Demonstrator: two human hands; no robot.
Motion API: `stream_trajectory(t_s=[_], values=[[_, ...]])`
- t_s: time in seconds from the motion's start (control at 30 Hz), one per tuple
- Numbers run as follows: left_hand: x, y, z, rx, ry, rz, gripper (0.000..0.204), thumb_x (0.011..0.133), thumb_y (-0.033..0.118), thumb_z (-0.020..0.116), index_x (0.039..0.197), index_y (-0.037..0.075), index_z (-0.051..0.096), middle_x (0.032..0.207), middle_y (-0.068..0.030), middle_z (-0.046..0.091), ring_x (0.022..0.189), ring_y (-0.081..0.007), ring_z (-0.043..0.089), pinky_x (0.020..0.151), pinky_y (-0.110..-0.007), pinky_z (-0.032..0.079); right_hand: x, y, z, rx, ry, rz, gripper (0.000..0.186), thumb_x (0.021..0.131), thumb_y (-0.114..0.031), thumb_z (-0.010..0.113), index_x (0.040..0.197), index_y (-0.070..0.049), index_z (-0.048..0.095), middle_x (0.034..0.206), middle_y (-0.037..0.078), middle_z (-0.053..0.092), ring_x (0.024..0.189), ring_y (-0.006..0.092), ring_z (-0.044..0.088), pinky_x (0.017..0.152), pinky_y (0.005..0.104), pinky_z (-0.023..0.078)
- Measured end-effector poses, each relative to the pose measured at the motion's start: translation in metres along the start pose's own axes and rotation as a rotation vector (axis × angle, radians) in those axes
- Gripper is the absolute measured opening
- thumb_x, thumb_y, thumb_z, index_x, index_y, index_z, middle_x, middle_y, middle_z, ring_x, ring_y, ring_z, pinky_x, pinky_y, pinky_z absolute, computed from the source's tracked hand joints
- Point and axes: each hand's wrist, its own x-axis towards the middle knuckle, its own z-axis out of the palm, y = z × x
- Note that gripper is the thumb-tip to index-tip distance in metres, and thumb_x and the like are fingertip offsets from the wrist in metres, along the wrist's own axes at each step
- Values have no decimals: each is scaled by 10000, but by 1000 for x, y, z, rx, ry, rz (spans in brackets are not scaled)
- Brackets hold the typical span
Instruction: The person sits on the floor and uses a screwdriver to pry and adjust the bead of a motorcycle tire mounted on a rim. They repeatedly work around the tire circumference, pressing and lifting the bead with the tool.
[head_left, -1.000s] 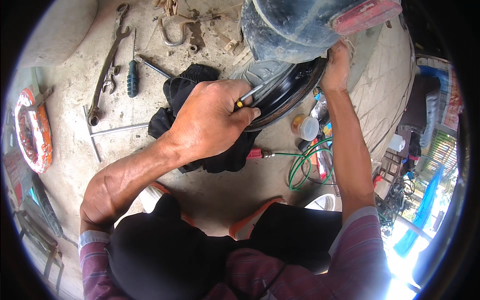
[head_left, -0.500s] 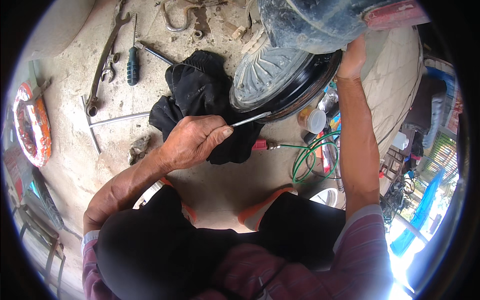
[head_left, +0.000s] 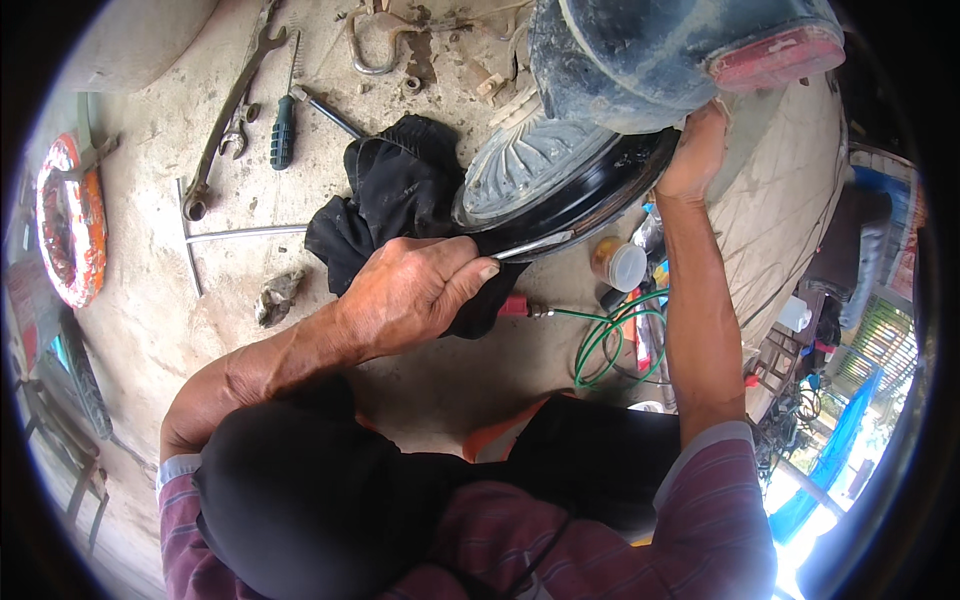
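Observation:
My left hand (head_left: pixel 420 292) is closed around a slim silver metal bar with a flattened tip (head_left: pixel 538 246); its handle end is hidden in the fist. That tip lies against the near edge of a black wheel rim (head_left: pixel 590 190), which is tilted and has a grey ribbed hub (head_left: pixel 530 165) at its centre. At the rim's far right side is my right hand (head_left: pixel 695 155), touching the wheel, its fingers mostly hidden. Just above it hangs a dusty dark mudguard (head_left: pixel 640 60) with a red lamp (head_left: pixel 778 58). A black cloth (head_left: pixel 400 180) lies beside the wheel.
On the concrete floor at left are a long spanner (head_left: pixel 228 120), a green-handled screwdriver (head_left: pixel 283 135) and a T-handle wrench (head_left: pixel 240 235). A coiled green hose (head_left: pixel 590 350) and a lidded jar (head_left: pixel 622 264) sit right of centre. An orange-wrapped ring (head_left: pixel 88 240) stands far left.
The bar's tip has shifted rightward along the near edge of the rim, with my left hand following. My right hand stays at the far right of the wheel. The whole view has moved slightly.

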Motion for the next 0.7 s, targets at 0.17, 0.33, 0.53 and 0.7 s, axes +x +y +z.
stream_trajectory(t_s=[0.17, 0.33, 0.53, 0.7], values=[[-25, -3, -22, 39, -68, -102, 334, 1148, 246, 643, 913, 9, 645, 772, -181, 649, 715, -414, 696, 644, -465, 549, 17, -59, 3, 42, -51, 75, 212, 1024, -94, 514, 1088, 79, 617, 1043, 152, 686, 879, 257, 586, 844, 359, 501], [9, 34, -25, 132, 9, -50, 343, 1149, 257, 642, 919, 3, 633, 808, -216, 661, 726, -444, 704, 634, -495, 543, 33, -110, -5, 366, -66, 482, 397, 1039, -233, 383, 1050, 67, 643, 979, 78, 634, 887, 155, 523, 841, 300, 461], [-22, 21, -48, 119, -158, -145, 279, 1142, 200, 641, 964, -12, 667, 775, -204, 661, 735, -440, 733, 644, -485, 569, 34, -108, -4, 366, -32, 450, 402, 1033, -206, 376, 1058, 86, 651, 991, 105, 667, 916, 177, 545, 865, 310, 474], [13, 54, -47, 162, -114, -173, 324, 1147, 204, 637, 902, -8, 627, 753, -215, 664, 701, -454, 717, 611, -498, 537, 28, -122, -2, 275, -26, 479, 422, 1031, -192, 383, 1100, 106, 672, 1064, 162, 706, 993, 224, 618, 935, 332, 497]])
